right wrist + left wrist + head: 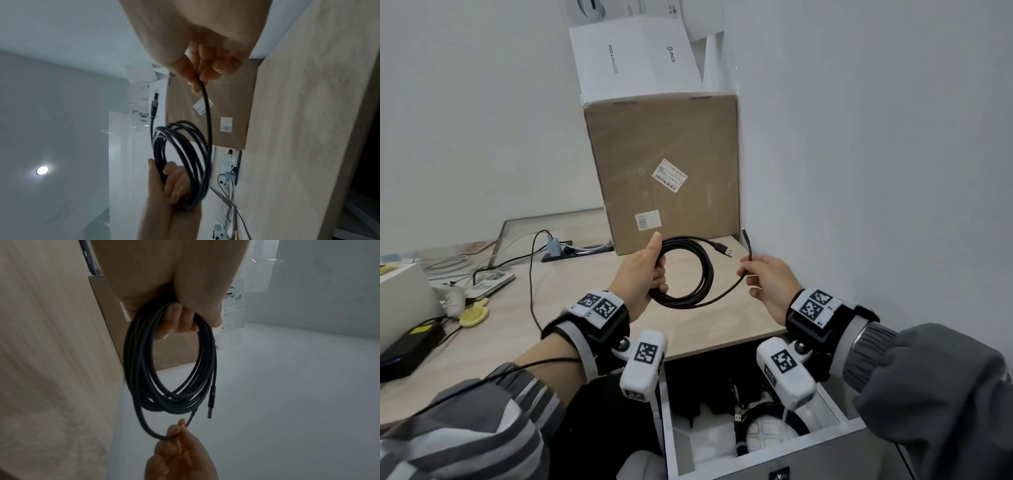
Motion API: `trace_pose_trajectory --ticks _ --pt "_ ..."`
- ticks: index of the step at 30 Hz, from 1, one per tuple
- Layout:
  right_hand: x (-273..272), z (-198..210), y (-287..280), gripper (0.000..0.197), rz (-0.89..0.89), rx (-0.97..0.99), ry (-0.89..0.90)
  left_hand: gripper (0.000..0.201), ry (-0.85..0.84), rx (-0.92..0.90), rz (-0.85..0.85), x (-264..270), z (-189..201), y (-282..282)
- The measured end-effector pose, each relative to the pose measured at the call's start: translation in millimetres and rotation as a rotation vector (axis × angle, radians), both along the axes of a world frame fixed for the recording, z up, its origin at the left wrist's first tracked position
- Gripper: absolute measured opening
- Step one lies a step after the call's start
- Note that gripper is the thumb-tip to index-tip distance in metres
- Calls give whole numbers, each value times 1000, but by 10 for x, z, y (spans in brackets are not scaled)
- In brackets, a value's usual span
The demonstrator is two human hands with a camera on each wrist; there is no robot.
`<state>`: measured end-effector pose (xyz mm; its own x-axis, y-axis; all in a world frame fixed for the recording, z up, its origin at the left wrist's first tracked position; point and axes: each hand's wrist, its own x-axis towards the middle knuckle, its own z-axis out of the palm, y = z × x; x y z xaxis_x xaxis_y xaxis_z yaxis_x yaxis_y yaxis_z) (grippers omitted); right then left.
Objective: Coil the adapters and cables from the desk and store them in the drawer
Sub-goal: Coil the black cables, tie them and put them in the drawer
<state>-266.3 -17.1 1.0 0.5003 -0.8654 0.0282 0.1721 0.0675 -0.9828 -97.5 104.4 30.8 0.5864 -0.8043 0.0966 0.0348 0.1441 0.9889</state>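
- Black cable [681, 274] is wound into several round loops and held up in the air above the right end of the desk [571, 298], in front of a tall brown cardboard box [664, 164].
- Left hand [643, 274] grips the left side of the coil: its fingers curl through the loops and the thumb points up along the outside, as the left wrist view also shows [176, 318].
- Right hand [767, 274] pinches the loose tail of the cable between thumb and fingertips, just to the right of the coil; the other fingers are curled in.
- From that pinch the tail curves down and joins the bottom of the coil, while its short free end rises above the fingers and finishes in a small plug [745, 236] close to the wall.
- USB plug [722, 250] on the other end sticks out from the top of the coil, pointing right.
- Open white drawer [852, 425] sits below the desk edge, under the wrists, and already holds another coiled dark cable [750, 425] and some dark adapters [709, 397].
- White boxes [633, 58] are stacked on the cardboard box.
- Farther left on the desk lie a black power brick [410, 346], loose wires and a power strip [571, 251].
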Motion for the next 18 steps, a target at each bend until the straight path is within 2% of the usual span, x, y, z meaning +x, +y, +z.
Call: trace_pose_trajectory --ticks 7,12,18 --pt "-132 102 61 14 40 -200 22 47 -167 120 -91 -102 -1 -15" --pt "-147 154 143 10 126 -335 145 48 -341 230 -108 -192 -82 -39" --pt "-123 194 163 9 175 -462 297 49 -418 279 -120 -262 -95 -45"
